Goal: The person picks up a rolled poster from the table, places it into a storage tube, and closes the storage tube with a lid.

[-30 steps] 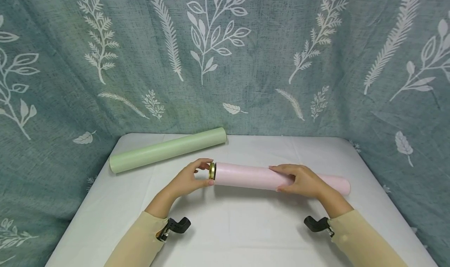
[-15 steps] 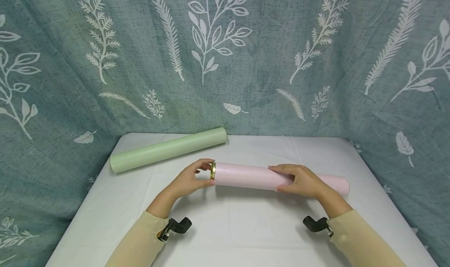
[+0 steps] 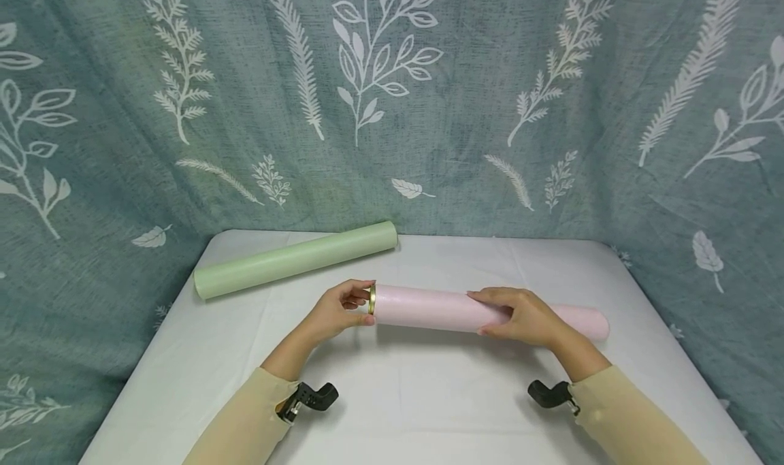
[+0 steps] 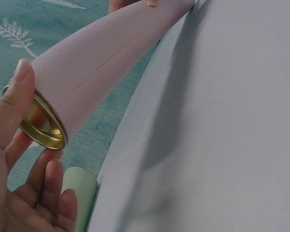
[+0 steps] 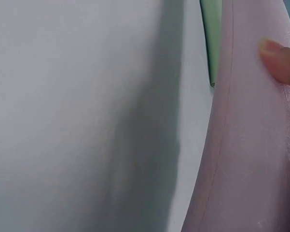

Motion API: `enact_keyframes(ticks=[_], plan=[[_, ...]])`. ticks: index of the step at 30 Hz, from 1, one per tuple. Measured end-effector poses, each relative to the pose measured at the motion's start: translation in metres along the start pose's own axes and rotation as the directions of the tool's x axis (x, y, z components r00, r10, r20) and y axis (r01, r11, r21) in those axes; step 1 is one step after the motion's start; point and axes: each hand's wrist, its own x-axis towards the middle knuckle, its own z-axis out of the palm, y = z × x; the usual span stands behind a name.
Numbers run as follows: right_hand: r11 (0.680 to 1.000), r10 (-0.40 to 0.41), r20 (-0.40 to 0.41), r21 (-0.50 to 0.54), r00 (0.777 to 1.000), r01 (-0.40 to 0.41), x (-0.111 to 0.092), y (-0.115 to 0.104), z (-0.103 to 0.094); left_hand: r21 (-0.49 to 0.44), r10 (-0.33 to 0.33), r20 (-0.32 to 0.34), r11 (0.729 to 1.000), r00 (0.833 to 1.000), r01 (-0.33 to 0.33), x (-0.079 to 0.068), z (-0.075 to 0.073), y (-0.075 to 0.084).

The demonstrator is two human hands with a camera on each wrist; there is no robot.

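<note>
A long pink cardboard tube (image 3: 422,307) lies crosswise in front of me in the head view, its left end raised over the table. My right hand (image 3: 523,316) grips it right of the middle, thumb on the near side and fingers over the far side. At the left end sits a gold metal lid (image 4: 46,126) with a recessed centre, close against the tube's edge. My left hand (image 3: 333,313) pinches the lid's rim, its thumb (image 4: 20,84) on one side and fingertips on the other. The palm-covered part of the tube is hidden in the head view.
A green tube (image 3: 297,261) lies slanted at the back left of the white-covered table (image 3: 453,397). Behind and beside the table hangs a teal curtain (image 3: 465,111) with white leaf prints. Black wrist cameras (image 3: 318,397) stick out inward from both sleeves.
The gold lid has moved right, deeper onto the pink tube's end; the dark gap beside it has closed. My left fingers have shifted slightly on the rim. My right hand keeps its grip.
</note>
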Motion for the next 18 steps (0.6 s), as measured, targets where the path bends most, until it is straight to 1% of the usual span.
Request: enact_keyframes(ticks=[5, 6, 7, 11, 14, 18], plan=[[1.000, 0.005, 0.000, -0.002, 1.000, -0.005, 0.000, -0.001, 0.000, -0.047, 0.010, -0.003, 0.999, 1.000, -0.010, 0.002, 0.003, -0.001], [1.000, 0.006, 0.001, -0.004, 1.000, -0.006, 0.000, 0.000, 0.000, -0.058, 0.010, -0.004, 0.998, 1.000, -0.010, 0.001, 0.004, 0.003], [1.000, 0.003, -0.001, -0.008, 1.000, -0.003, 0.000, 0.000, 0.000, -0.066, 0.014, -0.007, 0.998, 1.000, -0.014, 0.002, 0.004, 0.002], [1.000, -0.013, -0.007, -0.013, 1.000, 0.013, 0.001, 0.000, -0.001, -0.072, 0.017, -0.032, 0.997, 0.999, -0.019, 0.002, 0.007, 0.000], [1.000, -0.017, -0.010, -0.011, 1.000, 0.016, 0.001, 0.000, -0.002, -0.062, 0.035, -0.062, 0.997, 0.997, -0.039, 0.003, 0.010, -0.006], [1.000, 0.008, -0.001, 0.008, 1.000, -0.008, 0.000, 0.000, -0.004, -0.100, 0.082, -0.095, 0.991, 0.992, -0.091, 0.004, 0.015, -0.008]])
